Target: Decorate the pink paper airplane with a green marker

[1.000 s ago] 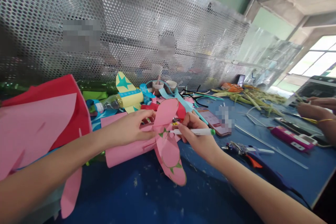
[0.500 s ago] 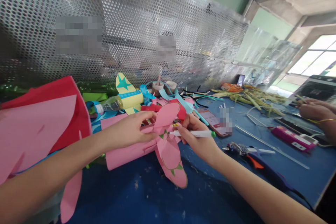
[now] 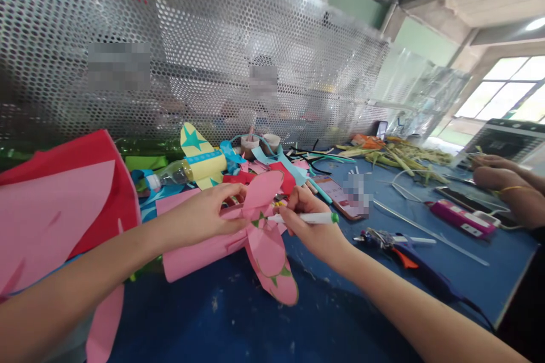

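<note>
A pink paper model (image 3: 191,255) with a rolled body and rounded, petal-like flaps lies before me on the blue table. My left hand (image 3: 213,207) is closed around the body near the flaps, its fingers partly hidden behind the paper. A white marker with a green end (image 3: 313,218) is pinched in my right hand (image 3: 313,221). Its tip meets a small green star (image 3: 258,219) drawn on the pink paper. More green marks and a green outline show on the lower flap (image 3: 283,283).
Large red and pink paper (image 3: 55,198) stands at left. Behind lies a yellow paper-wrapped bottle (image 3: 206,165) among scraps. To the right are a phone (image 3: 340,195), a blue glue gun (image 3: 426,266), a magenta power strip (image 3: 462,218) and another person's hand (image 3: 498,176). A perforated metal screen (image 3: 213,57) stands behind.
The whole view has shifted, so things appear slightly further left. Both hands keep their hold, and the marker's tip stays by the green star.
</note>
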`<action>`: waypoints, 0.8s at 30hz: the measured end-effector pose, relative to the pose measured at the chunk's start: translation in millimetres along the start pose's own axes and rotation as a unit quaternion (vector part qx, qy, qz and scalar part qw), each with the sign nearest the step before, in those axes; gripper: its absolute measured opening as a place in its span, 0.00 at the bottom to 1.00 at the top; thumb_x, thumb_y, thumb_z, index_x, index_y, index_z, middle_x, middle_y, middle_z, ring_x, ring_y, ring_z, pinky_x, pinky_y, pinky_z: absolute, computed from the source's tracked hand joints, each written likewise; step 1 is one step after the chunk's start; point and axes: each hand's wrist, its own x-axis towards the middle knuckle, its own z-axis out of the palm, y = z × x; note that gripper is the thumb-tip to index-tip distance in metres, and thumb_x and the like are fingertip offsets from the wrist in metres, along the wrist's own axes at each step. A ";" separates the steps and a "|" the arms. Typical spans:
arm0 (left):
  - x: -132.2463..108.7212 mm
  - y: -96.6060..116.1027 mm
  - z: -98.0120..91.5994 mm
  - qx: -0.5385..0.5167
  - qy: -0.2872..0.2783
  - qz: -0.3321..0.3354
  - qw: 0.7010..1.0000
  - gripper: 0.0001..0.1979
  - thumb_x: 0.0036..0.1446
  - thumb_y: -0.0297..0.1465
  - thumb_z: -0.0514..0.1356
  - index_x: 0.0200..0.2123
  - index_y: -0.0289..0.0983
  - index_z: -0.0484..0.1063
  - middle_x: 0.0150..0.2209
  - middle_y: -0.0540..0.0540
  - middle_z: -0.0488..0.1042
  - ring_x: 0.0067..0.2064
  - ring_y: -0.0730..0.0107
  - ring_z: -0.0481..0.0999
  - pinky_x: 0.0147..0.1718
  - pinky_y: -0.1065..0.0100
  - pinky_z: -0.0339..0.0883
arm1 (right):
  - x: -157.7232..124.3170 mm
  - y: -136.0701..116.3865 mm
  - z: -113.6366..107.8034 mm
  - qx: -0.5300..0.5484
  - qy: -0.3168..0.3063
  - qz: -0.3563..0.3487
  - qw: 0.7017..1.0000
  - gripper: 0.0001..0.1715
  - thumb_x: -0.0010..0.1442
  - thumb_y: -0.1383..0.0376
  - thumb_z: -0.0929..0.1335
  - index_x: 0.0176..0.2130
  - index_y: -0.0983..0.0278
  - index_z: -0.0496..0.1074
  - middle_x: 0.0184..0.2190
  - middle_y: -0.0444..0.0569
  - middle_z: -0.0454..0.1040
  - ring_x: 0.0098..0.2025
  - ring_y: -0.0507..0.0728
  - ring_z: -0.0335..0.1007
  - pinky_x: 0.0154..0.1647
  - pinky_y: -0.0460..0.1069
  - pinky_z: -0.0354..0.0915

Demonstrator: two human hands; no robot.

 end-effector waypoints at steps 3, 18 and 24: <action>-0.8 2.0 -0.8 -0.013 -0.004 0.006 1.000 0.21 0.54 0.45 0.59 0.47 0.39 0.70 0.50 0.42 0.76 0.48 0.52 0.76 0.45 0.61 0.68 | 0.1 1.4 -0.1 0.005 0.007 0.002 1.000 0.13 0.54 0.63 0.67 0.25 0.58 0.57 0.17 0.36 0.61 0.19 0.49 0.56 0.21 0.46 0.53; -2.6 7.7 -1.5 0.013 0.003 -0.005 1.000 0.19 0.54 0.44 0.57 0.44 0.37 0.70 0.48 0.41 0.76 0.45 0.54 0.76 0.41 0.61 0.68 | 0.5 -1.3 -0.9 -0.017 0.013 0.011 1.000 0.13 0.52 0.62 0.67 0.24 0.58 0.57 0.17 0.35 0.58 0.18 0.49 0.54 0.20 0.46 0.51; -2.3 5.9 0.2 0.013 0.016 0.009 1.000 0.17 0.53 0.42 0.59 0.42 0.37 0.70 0.46 0.42 0.77 0.42 0.56 0.76 0.39 0.62 0.68 | 0.4 -0.9 -1.2 -0.025 0.012 -0.001 1.000 0.13 0.53 0.61 0.67 0.24 0.58 0.57 0.17 0.36 0.59 0.19 0.49 0.55 0.21 0.46 0.52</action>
